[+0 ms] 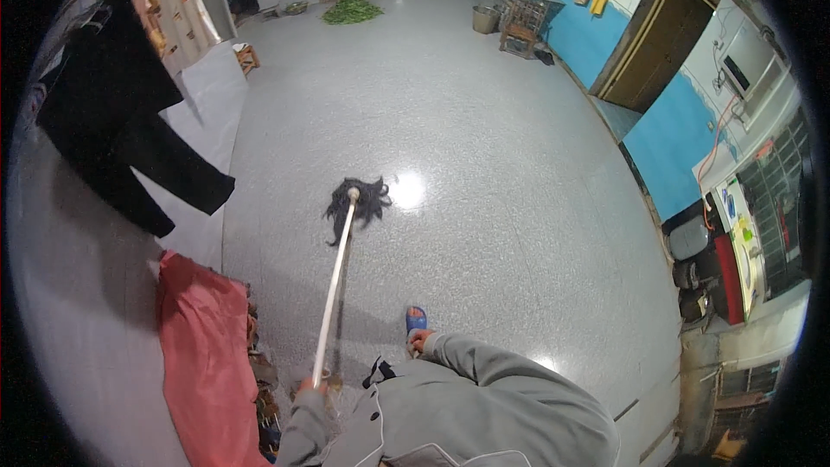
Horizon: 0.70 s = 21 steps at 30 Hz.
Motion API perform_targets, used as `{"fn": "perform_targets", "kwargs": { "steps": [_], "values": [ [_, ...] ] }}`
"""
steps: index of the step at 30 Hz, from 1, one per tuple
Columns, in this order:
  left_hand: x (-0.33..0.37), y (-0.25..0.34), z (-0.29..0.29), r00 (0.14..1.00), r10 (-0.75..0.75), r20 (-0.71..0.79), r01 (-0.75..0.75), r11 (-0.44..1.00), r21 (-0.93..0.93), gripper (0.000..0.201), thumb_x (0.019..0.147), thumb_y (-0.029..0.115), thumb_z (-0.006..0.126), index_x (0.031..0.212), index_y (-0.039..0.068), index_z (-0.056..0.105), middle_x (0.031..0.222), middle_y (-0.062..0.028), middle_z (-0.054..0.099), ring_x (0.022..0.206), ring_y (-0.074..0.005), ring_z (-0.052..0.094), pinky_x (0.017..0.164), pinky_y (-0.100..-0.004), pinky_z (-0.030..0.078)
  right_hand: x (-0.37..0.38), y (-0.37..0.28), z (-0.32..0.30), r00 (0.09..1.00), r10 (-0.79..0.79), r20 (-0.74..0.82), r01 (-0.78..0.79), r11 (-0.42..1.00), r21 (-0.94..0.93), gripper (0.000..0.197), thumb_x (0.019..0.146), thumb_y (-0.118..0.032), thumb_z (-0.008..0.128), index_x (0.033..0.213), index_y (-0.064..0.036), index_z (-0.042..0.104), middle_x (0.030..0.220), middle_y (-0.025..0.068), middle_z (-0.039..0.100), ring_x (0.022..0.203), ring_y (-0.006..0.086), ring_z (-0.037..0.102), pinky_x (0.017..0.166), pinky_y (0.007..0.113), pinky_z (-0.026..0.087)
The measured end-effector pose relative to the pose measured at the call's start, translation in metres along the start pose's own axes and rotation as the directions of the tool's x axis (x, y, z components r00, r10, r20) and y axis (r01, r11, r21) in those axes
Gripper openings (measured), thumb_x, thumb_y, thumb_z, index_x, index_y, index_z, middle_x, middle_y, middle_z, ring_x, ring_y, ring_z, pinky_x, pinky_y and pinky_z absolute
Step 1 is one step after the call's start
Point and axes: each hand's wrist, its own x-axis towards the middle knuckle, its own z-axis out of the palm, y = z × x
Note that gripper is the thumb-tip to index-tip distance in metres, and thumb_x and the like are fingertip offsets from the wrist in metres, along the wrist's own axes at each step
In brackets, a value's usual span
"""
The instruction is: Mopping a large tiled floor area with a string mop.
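Observation:
A mop [337, 285] with a pale pole slants away from me, its dark stringy head [361, 201] spread on the grey floor. My left hand [312, 385] is closed around the near end of the pole, low in the view. In front of my body, my right hand [420, 342] hangs off the pole with its fingers curled in. Whether it holds anything small is hidden. Just beyond that hand shows a blue sandal [417, 318] on my foot.
On the left hang black trousers [112, 112], above a pink-red cloth [203, 355] over shelved items. Green leaves [352, 9] lie heaped at the far end. A bucket [486, 19] and wooden chair [521, 35] stand far right. A brown door [661, 43] breaks the blue-white wall.

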Motion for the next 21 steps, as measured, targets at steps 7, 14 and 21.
{"fn": "perform_targets", "kwargs": {
  "steps": [7,14,21],
  "values": [
    [0.136,0.221,0.012,0.999,-0.033,-0.012,0.031,0.990,-0.135,0.033,0.067,0.024,0.063,0.091,0.002,0.059,0.086,-0.0195,0.061,0.080,-0.0328,0.060,0.068,-0.0396,0.048,-0.002,-0.005,-0.056,0.981,0.191,-0.024,-0.184,0.967,0.177,0.022,0.067,-0.012,0.059,0.088,-0.0068,0.062,0.072,0.0080,0.062,0.062,0.0157,0.059,0.059,0.029,0.049],
    [0.128,0.200,0.049,0.996,0.059,-0.060,-0.062,0.997,-0.049,0.036,0.068,0.020,0.063,0.097,0.001,0.055,0.086,-0.0179,0.060,0.080,-0.0295,0.060,0.068,-0.0379,0.047,0.011,0.001,-0.096,0.971,0.235,0.053,-0.239,0.968,0.078,0.025,0.068,-0.016,0.058,0.091,-0.0062,0.060,0.076,0.0081,0.063,0.062,0.0166,0.059,0.059,0.030,0.049],
    [-0.030,-0.028,0.048,0.982,-0.111,0.150,0.108,0.994,0.026,0.038,0.072,0.015,0.063,0.104,0.003,0.047,0.079,-0.0084,0.054,0.073,-0.0176,0.053,0.060,-0.0328,0.044,0.053,-0.014,-0.106,0.971,0.158,0.178,-0.182,0.975,0.127,0.020,0.072,-0.016,0.053,0.088,-0.0072,0.061,0.074,0.0073,0.063,0.065,0.0162,0.060,0.060,0.030,0.049]
  ]
}}
